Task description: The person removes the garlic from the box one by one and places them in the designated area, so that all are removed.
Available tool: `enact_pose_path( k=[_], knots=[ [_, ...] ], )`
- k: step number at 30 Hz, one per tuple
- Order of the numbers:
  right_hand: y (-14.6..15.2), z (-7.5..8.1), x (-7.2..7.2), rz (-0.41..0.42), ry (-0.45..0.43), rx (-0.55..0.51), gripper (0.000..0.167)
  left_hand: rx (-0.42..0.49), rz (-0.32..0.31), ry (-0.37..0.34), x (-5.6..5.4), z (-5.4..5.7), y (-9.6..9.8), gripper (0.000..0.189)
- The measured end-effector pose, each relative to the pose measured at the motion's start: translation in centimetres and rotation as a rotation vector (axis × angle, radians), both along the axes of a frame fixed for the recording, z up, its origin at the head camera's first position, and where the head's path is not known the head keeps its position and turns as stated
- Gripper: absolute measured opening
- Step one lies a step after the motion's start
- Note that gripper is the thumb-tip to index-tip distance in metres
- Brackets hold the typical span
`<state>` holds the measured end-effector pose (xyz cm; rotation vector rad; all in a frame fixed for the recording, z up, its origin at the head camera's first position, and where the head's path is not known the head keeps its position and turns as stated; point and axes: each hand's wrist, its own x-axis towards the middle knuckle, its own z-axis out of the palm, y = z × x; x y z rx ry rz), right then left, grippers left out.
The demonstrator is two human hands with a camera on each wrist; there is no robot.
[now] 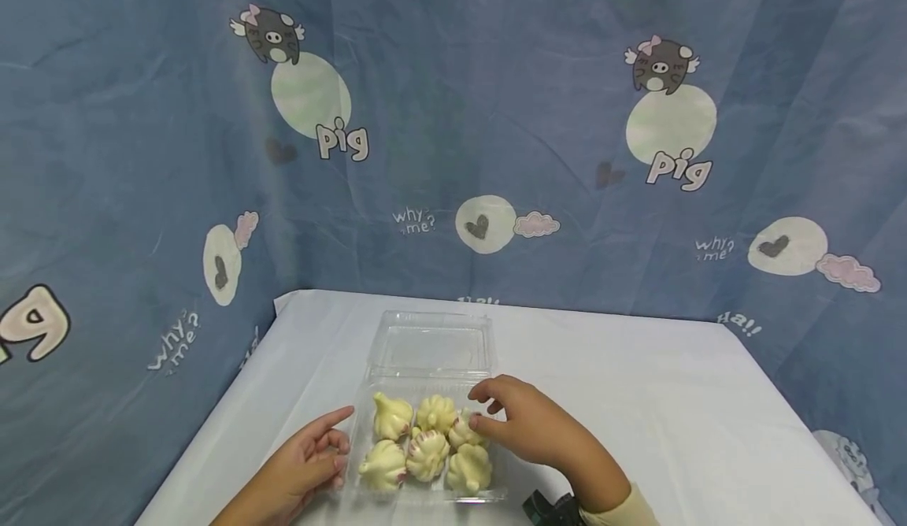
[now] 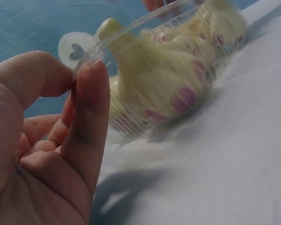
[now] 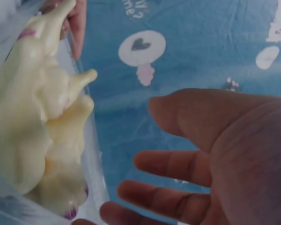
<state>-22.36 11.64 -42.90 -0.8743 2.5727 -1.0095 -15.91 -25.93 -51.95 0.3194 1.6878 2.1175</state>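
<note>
Pale yellow garlic bulbs [image 1: 427, 455], several with purple marks, sit in two rows inside a clear plastic clamshell box [image 1: 425, 498]. Its lid [image 1: 432, 345] lies folded back at the far side. At the box's left wall is my left hand [image 1: 301, 463], index finger extended and the other fingers loosely bent. In the left wrist view the thumb [image 2: 90, 93] is right at the rim, beside the nearest bulb [image 2: 154, 79]. My right hand [image 1: 531, 424] hovers over the box's right side, thumb and fingers spread, partly covering a bulb [image 1: 464, 430]. Nothing shows between its fingers in the right wrist view.
A white cloth [image 1: 638, 400] covers the table under the box. Blue printed fabric [image 1: 439, 156] hangs behind and along the left side. A dark device [image 1: 551, 508] is strapped at my right wrist, near a beige sleeve [image 1: 623, 510].
</note>
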Motion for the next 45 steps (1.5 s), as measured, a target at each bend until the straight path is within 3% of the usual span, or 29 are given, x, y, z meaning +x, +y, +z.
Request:
enact_pose_path(
  k=[7, 20, 29, 45],
  knots=[
    [-0.9, -0.2, 0.7, 0.057, 0.021, 0.044, 0.038, -0.009, -0.011, -0.036, 0.0, 0.0, -0.3, 0.084],
    [-2.5, -0.6, 1.8, 0.031, 0.099, 0.139, 0.041, 0.005, -0.040, 0.009, -0.2, 0.0, -0.1, 0.085],
    [-3.0, -0.4, 2.1, 0.121, 0.084, 0.218, 0.042, 0.025, -0.055, 0.005, -0.3, -0.1, -0.3, 0.080],
    [-4.3, -1.9, 2.6, 0.195, 0.311, 0.314, 0.026, 0.062, -0.078, -0.015, -0.3, -0.2, -0.5, 0.075]
  ],
)
